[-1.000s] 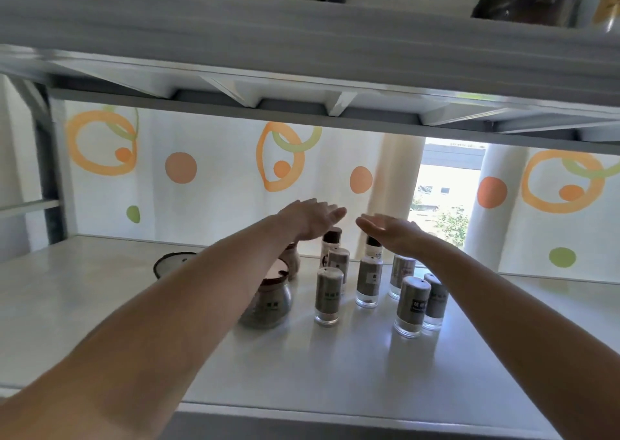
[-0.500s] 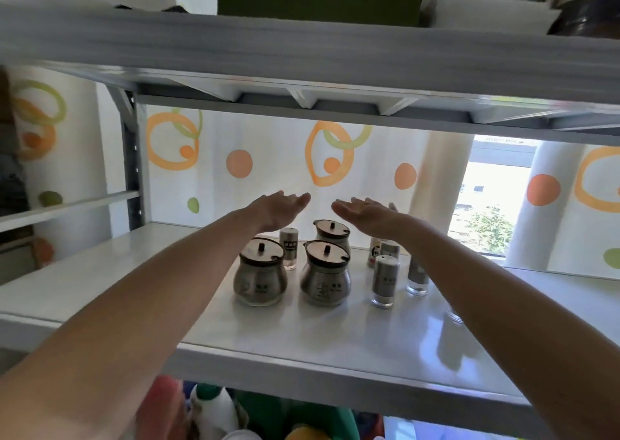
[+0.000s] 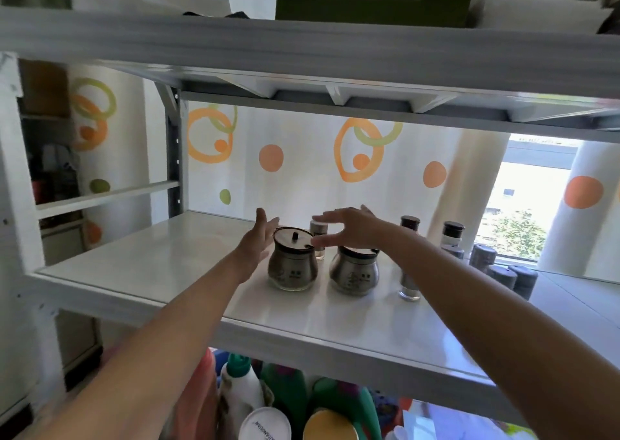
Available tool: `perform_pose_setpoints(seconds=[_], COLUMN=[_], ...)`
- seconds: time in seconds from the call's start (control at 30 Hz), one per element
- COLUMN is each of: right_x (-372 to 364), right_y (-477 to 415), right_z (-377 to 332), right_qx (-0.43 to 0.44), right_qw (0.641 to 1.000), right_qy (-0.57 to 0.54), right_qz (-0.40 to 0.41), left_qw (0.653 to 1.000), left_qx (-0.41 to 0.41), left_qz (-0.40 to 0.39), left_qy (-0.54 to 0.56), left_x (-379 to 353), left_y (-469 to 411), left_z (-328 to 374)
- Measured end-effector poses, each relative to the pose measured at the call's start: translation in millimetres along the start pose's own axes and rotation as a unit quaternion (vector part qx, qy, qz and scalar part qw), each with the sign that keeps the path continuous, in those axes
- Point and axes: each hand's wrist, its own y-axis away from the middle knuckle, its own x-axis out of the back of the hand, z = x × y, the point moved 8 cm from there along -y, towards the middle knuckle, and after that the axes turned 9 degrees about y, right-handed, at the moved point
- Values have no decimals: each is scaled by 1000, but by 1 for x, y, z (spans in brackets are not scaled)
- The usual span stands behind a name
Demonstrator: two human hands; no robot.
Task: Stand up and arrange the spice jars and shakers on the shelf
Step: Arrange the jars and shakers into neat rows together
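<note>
Steel-grey jar (image 3: 292,265) stands upright just right of my left hand (image 3: 258,238), fingers straight, empty; my right hand (image 3: 352,229) arches wide above its lid, perhaps touching, gripping nothing, to bracket it.

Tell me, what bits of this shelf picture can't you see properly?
All in the head view:
1. Small shaker at the back: mostly hidden by the left jar and the right hand.
2. Right jar: lid partly covered by the right wrist.
3. Glass shaker: only its base shows below the right forearm.
4. Jar labels: too blurred to read.
5. Bottles under the shelf: cut off by the bottom edge.
</note>
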Motion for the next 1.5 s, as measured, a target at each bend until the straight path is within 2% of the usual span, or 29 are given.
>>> perform_pose_setpoints(seconds=[0.1,0.27,0.5,0.9,1.1,1.27,1.5], right_x=[-23,-32,-28,-25,-21,-22,-24], right_y=[-6,-9,14,61,93,110,118], right_z=[-24,-40,-39,-21,-4,16,21], right_qx=[37,23,-6,-35,-40,-50,-43], right_qw=[998,997,997,984,979,975,961], right_qy=[48,77,-37,-131,-166,-193,-257], right_qz=[-14,21,65,116,110,101,94], left_qw=[998,999,995,990,991,992,992], left_qx=[18,6,-9,-16,-27,-69,-91], left_qz=[-25,-51,-91,-119,-110,-88,-61], left_qy=[56,7,-47,-72,-73,-50,-55], left_x=[-4,-10,-9,-44,-68,-96,-98], left_y=[10,27,46,76,90,104,105], left_z=[-19,-10,-4,-8,-12,-11,-11])
